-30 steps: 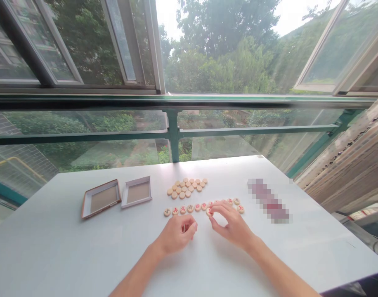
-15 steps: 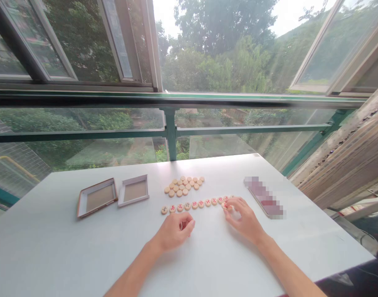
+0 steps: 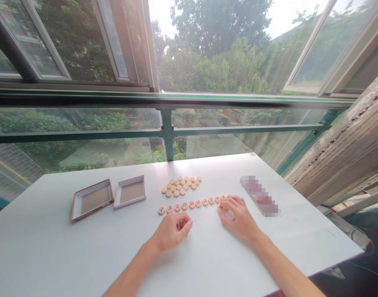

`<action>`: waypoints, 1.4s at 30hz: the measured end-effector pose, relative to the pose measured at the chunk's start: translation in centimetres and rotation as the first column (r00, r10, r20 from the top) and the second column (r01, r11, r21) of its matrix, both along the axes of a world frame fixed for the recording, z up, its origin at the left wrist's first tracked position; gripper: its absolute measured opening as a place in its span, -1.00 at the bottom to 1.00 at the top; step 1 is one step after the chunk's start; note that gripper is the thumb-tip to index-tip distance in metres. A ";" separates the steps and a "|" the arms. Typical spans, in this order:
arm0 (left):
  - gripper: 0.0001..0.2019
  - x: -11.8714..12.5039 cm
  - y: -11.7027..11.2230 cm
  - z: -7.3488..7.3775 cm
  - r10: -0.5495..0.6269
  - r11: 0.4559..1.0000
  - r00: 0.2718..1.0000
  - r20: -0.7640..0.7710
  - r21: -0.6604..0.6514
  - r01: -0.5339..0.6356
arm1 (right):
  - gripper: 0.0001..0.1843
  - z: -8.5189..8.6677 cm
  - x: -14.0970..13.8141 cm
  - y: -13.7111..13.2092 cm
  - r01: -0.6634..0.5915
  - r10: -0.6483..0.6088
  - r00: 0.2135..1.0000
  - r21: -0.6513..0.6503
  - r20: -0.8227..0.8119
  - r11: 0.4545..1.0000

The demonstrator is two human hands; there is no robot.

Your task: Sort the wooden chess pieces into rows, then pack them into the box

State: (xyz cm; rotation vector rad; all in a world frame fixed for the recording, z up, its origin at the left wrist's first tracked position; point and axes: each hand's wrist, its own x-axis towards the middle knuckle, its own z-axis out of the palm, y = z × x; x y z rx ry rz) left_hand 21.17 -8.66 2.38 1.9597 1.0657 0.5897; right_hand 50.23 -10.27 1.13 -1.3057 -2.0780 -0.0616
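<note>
A row of round wooden xiangqi pieces [image 3: 192, 204], with red or dark characters facing up, runs across the white table [image 3: 83, 255]. My right hand [image 3: 240, 218] is at the right end of this row, thumb and fingers around a xiangqi piece [image 3: 220, 206] just in front of the row. The fingers hide part of that piece and the row's last pieces. Just in front of the row's left part rests my left hand [image 3: 173, 232], loosely curled closed, with nothing visible in it. Behind the row lies a cluster of blank-side-up pieces [image 3: 183, 185].
At the left lie two shallow open box halves, a brown-edged box tray [image 3: 80, 216] and a white box tray [image 3: 130, 203]. A blurred-out flat oblong object [image 3: 259, 196] lies right of my right hand. Beyond the table stand a green railing [image 3: 168, 136] and windows.
The view has shifted slightly, so the table and hands appear a little further left. Both hands keep nearly the same pose, the right still at the same piece.
</note>
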 end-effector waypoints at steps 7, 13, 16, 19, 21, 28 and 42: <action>-0.74 0.0 0.0 0.0 -0.006 1.000 1.000 0.000 0.000 0.006 | -0.90 0.2 0.0 -0.2 0.036 -0.036 0.999 -0.005 0.025 0.999; -0.75 0.0 0.0 0.2 -0.005 1.000 1.000 0.004 -0.005 0.005 | -0.92 0.1 -0.1 -0.2 0.045 -0.045 0.999 -0.024 0.003 0.999; -0.76 0.0 0.0 0.1 -0.007 1.000 1.000 0.010 -0.007 0.007 | -0.92 0.3 -0.2 -0.2 0.044 -0.044 0.999 -0.026 -0.012 0.999; -0.76 0.1 0.0 0.1 -0.007 1.000 1.000 0.014 -0.007 0.007 | -0.90 0.2 -0.2 -0.2 0.032 -0.033 0.999 -0.034 -0.023 0.999; -0.76 0.0 0.0 0.1 -0.005 1.000 1.000 0.013 -0.007 0.006 | -0.89 0.1 -0.1 -0.2 0.030 -0.031 0.999 -0.033 -0.036 0.999; -0.75 0.0 0.1 0.1 -0.009 1.000 1.000 -0.004 -0.005 0.008 | -0.91 0.7 0.2 1.1 0.080 -0.082 0.994 -0.025 -0.074 0.996; -0.76 0.1 0.0 0.1 -0.003 1.000 1.000 0.009 0.011 0.003 | -0.51 2.1 -3.8 13.7 -0.123 0.166 0.973 -0.252 0.159 0.960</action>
